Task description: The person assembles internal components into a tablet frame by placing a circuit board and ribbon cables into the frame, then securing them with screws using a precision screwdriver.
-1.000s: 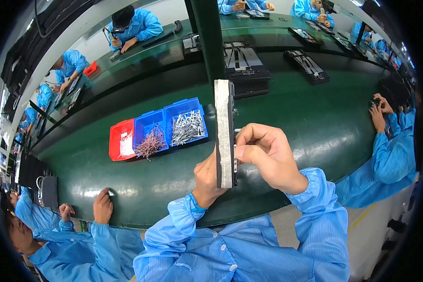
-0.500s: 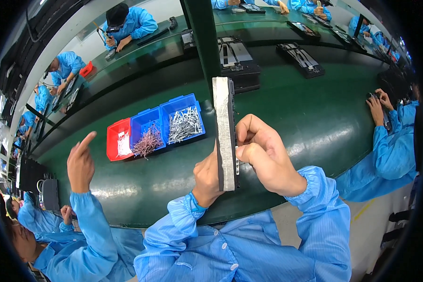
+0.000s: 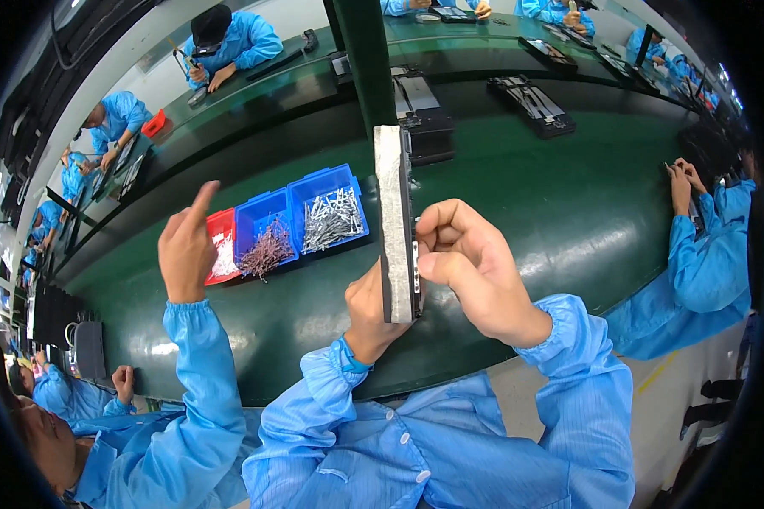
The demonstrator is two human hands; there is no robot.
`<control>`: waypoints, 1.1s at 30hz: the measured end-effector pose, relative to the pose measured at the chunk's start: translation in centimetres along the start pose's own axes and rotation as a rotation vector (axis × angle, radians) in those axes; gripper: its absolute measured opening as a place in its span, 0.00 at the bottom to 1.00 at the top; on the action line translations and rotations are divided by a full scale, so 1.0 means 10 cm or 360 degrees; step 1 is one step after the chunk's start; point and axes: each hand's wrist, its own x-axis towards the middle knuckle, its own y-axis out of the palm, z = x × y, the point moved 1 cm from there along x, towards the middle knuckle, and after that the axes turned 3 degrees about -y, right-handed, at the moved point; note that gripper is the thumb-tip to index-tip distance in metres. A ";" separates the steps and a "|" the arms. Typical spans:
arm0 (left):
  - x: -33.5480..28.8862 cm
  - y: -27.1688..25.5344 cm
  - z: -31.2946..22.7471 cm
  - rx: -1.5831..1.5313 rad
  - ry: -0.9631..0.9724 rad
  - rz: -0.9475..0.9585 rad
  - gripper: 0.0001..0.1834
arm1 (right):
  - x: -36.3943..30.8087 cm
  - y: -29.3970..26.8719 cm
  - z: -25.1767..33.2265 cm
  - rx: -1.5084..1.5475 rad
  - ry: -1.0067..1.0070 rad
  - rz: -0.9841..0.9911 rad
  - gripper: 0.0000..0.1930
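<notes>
I hold a long, narrow grey panel [image 3: 393,212] upright on its edge above the green table [image 3: 518,195]. My left hand [image 3: 372,316] grips its lower end from behind. My right hand [image 3: 475,267] presses its fingers against the right side of the panel near the lower half. Behind the panel on the table stand two blue bins, one with silvery screws [image 3: 331,217] and one with darker small parts [image 3: 266,248], and a red bin [image 3: 222,254] beside them.
A co-worker's raised hand [image 3: 187,246] and blue sleeve reach over the table at my left. Another person's hands [image 3: 681,180] work at the right edge. Dark devices [image 3: 530,103] lie farther back, and a green post [image 3: 367,51] rises behind the panel.
The co-worker at my left has raised an arm from the table up toward the bins. My hands and the panel stay almost in place, with the view shifting slightly.
</notes>
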 end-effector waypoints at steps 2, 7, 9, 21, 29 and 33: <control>0.02 0.01 -0.01 -0.0061 -0.0032 -0.0030 0.22 | 0.04 0.00 0.01 -0.0021 0.0063 -0.0011 0.12; 0.08 0.02 -0.04 -0.0007 0.0070 -0.0083 0.19 | 0.09 0.00 0.07 -0.0049 0.0098 -0.0039 0.12; 0.03 0.03 0.01 -0.0035 0.0008 -0.0065 0.18 | 0.11 0.03 0.08 -0.0052 0.0115 -0.0034 0.12; 0.03 0.05 0.00 -0.0124 -0.0043 -0.0058 0.18 | 0.09 0.14 0.13 -0.0076 0.0206 -0.0077 0.14; -0.11 0.05 0.22 -0.0231 -0.0228 0.0171 0.20 | -0.14 0.09 -0.01 -0.0189 -0.0239 -0.0053 0.24; 0.09 -0.06 -0.28 -0.0645 -0.0726 -0.0471 0.05 | -0.16 -0.43 0.18 -0.0600 -0.0482 -0.0484 0.17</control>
